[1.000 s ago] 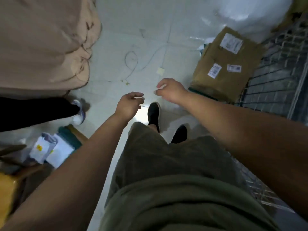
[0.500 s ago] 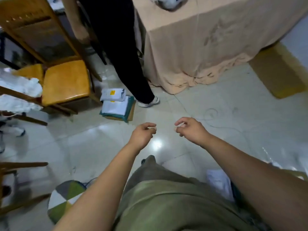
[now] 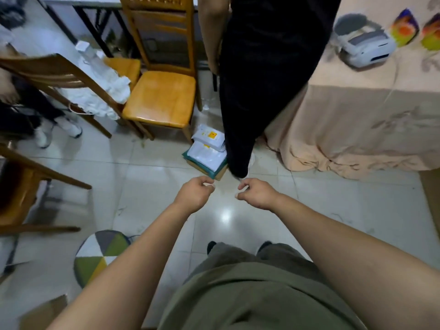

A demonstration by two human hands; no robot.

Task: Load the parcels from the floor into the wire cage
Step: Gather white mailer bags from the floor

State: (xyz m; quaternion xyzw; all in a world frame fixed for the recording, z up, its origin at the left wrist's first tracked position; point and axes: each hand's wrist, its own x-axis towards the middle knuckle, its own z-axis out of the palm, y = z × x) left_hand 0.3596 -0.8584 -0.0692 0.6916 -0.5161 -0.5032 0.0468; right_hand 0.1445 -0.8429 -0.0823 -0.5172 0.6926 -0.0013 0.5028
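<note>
A small stack of parcels lies on the tiled floor ahead: a white mailer bag with a yellow sticker [image 3: 210, 137] on top, another white bag [image 3: 205, 156] under it, and a green-edged brown box [image 3: 215, 173] at the bottom. My left hand [image 3: 194, 194] and my right hand [image 3: 258, 193] are stretched forward just short of the stack, fingers loosely curled, nothing in either. The wire cage is out of view.
A person in black trousers [image 3: 257, 91] stands right beside the stack, one foot touching it. A wooden chair [image 3: 162, 91] stands behind the parcels, more chairs at left. A cloth-covered table [image 3: 371, 129] is at right. A patchwork stool [image 3: 100, 253] sits near left.
My view has swung away from the cage and the brown box, round to the chairs and table. The parcel stack has come to the middle, and both hands now reach close to it.
</note>
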